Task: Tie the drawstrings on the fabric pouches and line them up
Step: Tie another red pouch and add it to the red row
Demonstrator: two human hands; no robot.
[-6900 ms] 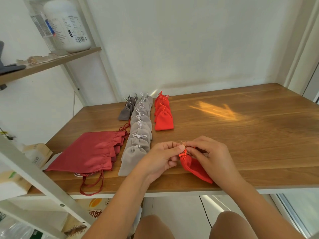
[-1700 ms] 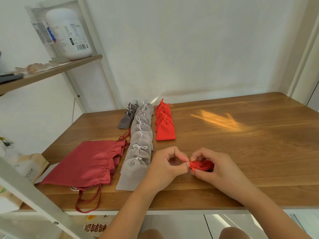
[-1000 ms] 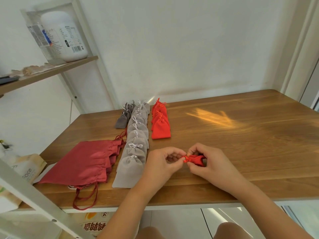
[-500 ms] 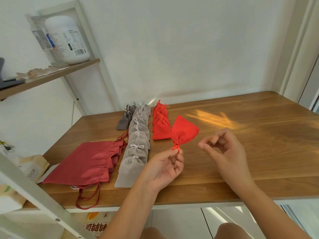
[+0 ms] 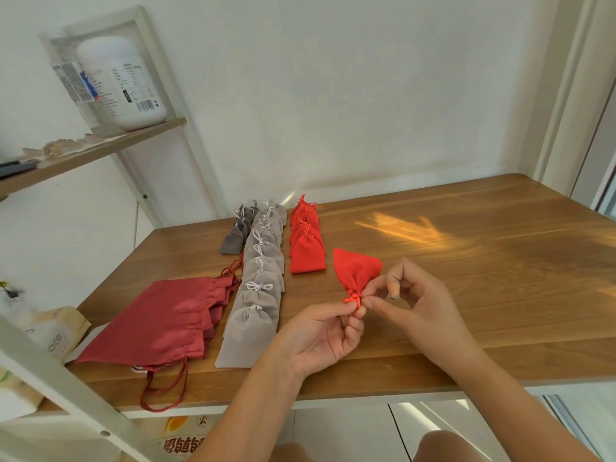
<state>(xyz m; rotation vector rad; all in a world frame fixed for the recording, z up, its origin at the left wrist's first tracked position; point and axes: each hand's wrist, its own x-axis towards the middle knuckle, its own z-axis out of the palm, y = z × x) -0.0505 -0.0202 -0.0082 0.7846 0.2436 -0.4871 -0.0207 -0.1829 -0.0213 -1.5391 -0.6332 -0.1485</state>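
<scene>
Pinching the knotted drawstring (image 5: 352, 297) of a small red pouch (image 5: 357, 269), the left hand (image 5: 325, 333) holds it up over the wooden table (image 5: 483, 268), toward the near edge. The cinched neck points down and the body flares up and away. The right hand (image 5: 413, 308) meets it from the right, with thumb and forefinger closed on the same knot and the other fingers curled loosely behind. Just left of the held pouch and farther off, a row of tied red pouches (image 5: 306, 253) runs toward the far wall, each overlapping the next. Beside that row, on its left, lies a longer row of light grey pouches (image 5: 256, 316) with white bows. A few dark grey pouches (image 5: 233, 238) sit at that row's far left. Nearer the left edge a stack of larger dark red bags (image 5: 166, 321) lies flat, with cords hanging over the near edge. A white jar (image 5: 123, 81) stands on a shelf (image 5: 100, 151) at the far left.
</scene>
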